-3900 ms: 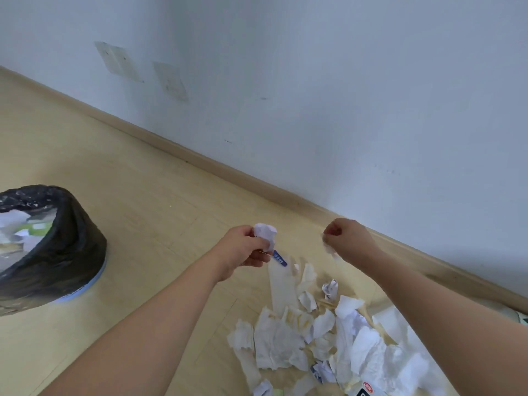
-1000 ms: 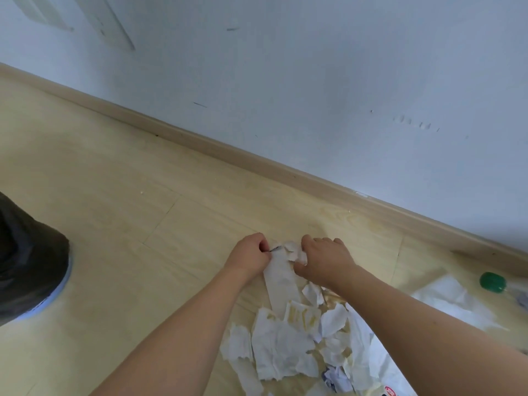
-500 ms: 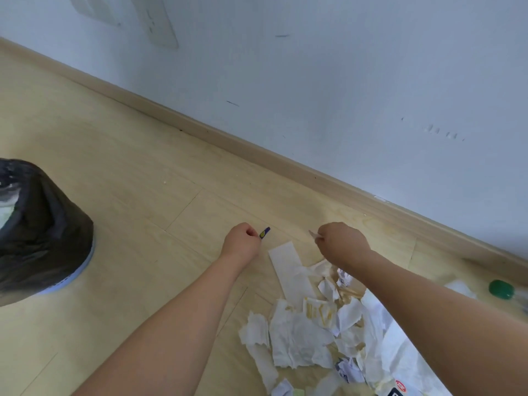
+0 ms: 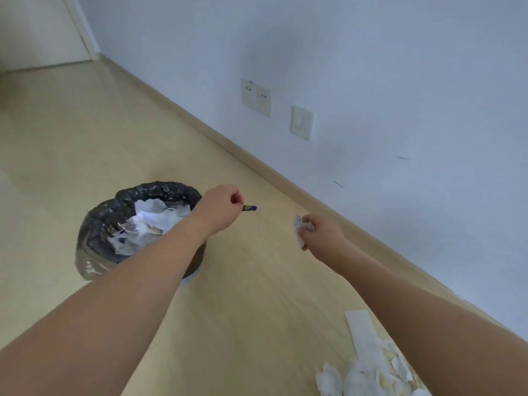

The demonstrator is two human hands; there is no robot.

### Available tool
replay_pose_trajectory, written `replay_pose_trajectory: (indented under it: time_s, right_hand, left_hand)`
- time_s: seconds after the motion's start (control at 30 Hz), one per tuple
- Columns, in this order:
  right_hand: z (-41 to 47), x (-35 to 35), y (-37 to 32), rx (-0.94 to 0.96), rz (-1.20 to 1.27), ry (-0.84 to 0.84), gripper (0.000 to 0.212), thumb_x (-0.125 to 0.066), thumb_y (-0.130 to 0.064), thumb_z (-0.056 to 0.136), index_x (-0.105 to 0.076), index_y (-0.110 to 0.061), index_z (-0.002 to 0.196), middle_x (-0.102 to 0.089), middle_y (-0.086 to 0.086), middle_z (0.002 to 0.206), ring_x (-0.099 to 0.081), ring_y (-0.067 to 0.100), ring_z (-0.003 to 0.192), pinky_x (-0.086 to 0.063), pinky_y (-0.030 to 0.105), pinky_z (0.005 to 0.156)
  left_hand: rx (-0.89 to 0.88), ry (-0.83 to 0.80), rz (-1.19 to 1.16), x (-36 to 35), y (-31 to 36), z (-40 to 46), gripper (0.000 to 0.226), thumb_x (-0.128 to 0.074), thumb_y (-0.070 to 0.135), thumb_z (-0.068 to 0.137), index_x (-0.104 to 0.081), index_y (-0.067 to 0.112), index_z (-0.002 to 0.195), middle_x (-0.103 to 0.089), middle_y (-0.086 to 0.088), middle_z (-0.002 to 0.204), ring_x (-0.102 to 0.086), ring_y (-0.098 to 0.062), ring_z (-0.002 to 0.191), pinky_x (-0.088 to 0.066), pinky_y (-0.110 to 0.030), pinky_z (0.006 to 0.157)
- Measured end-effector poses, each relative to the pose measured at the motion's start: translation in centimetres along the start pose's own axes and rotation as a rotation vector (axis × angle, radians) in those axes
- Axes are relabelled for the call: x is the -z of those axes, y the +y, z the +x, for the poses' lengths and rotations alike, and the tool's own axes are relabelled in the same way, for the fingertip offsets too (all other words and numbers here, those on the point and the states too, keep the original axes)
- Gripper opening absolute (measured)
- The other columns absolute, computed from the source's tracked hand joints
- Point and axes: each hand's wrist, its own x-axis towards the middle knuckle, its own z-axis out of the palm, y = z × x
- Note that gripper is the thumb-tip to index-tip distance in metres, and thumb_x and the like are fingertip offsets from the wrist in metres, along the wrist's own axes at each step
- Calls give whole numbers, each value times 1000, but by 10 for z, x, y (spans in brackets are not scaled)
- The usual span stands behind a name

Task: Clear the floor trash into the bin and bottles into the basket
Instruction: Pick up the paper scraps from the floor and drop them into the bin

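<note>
Left hand (image 4: 220,208) pinches one small blue scrap (image 4: 249,208), held beside the bin's rim. Right hand (image 4: 323,232) grips one crumpled white paper (image 4: 298,228) above the floor (image 4: 71,144). One black-lined bin (image 4: 120,201), paper inside. One heap of torn paper (image 4: 368,367) lower right. Two wall plates (image 4: 255,97).

Light: even, soft, daylight-like, source unseen | Shadows: faint, diffuse grey patches on the wall (image 4: 371,67) | Glare: small highlights on the bin (image 4: 137,224) liner | Blur: slight motion softness overall; forearms nearest the lens least sharp | Distortion: wide-angle, skirting board (image 4: 257,164) below the wall runs steeply slanted; corners dimmer
</note>
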Motion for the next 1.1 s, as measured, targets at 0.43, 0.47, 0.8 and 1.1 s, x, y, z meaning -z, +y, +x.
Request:
replay_pose_trajectory:
  time_s: [0.43, 0.47, 0.8, 1.1]
  right_hand:
    - [87, -188, -189, 425, -477, -125, 25, -43, -5, 92, -68, -7, 94, -63, 8, 88, -58, 24, 77, -41, 26, 60]
    - [94, -204, -193, 435, -538, -155, 27, -44, -4, 91, -69, -8, 100, -64, 8, 97, -61, 25, 84, -45, 28, 66]
    - [108, -249, -195, 480, -925, -384, 13, -51, -27, 88, -63, -27, 91, -63, 0, 92, -56, 26, 91, -32, 36, 90]
    - [80, -155, -181, 566, -591, -227, 35, -47, -33, 92, -56, -28, 125, -58, -4, 120, -53, 21, 116, -28, 38, 103]
  left_hand:
    - [310, -80, 352, 82, -214, -29, 16, -49, 11, 89, -53, 20, 77, -60, -2, 84, -59, -20, 80, -46, -28, 67]
    - [312, -106, 371, 79, -222, -26, 14, -49, 11, 88, -54, 18, 77, -61, -4, 85, -60, -22, 81, -47, -29, 69]
    - [331, -279, 345, 82, -229, -12, 16, -50, 14, 89, -58, 8, 75, -53, -11, 76, -49, -24, 74, -40, -31, 66]
    - [333, -52, 423, 101, -173, -20, 15, -46, 7, 88, -57, 7, 98, -56, -8, 94, -57, -26, 80, -45, -34, 69]
